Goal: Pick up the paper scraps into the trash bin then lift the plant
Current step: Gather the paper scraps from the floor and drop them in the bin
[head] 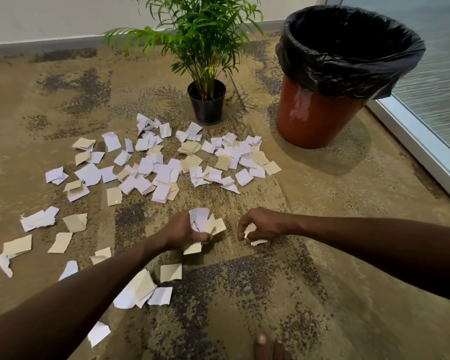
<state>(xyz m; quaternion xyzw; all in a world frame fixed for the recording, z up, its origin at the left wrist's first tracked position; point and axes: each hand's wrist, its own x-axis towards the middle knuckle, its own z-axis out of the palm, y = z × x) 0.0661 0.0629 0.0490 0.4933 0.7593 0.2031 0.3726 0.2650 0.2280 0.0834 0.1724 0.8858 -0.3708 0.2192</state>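
**Scraps only partly gathered, plant not yet lifted**

Work on the first step is at an early stage, as I judge it. The left hand (186, 231) grips a bunch of white and tan paper scraps (205, 222), fingers curled tight around them. The right hand (260, 226) is low over the carpet (335, 294) and pinches one or two small white pieces (252, 236) between curled fingers. Most of the scraps on the floor (164, 167) are not collected: a wide scatter lies between the hands and the plant, more lie to the left and some near the left forearm.

The trash bin (320, 118), orange with a black bag (353, 63) over its rim, stands at the upper right, well apart from both hands. If any paper is inside, it cannot be seen from here. The plant (205, 35) stands upright in its black pot (207, 105) just left of the bin, untouched, so the lifting is left for later.

No brand, label or readable writing shows on the bin, the pot or the paper.
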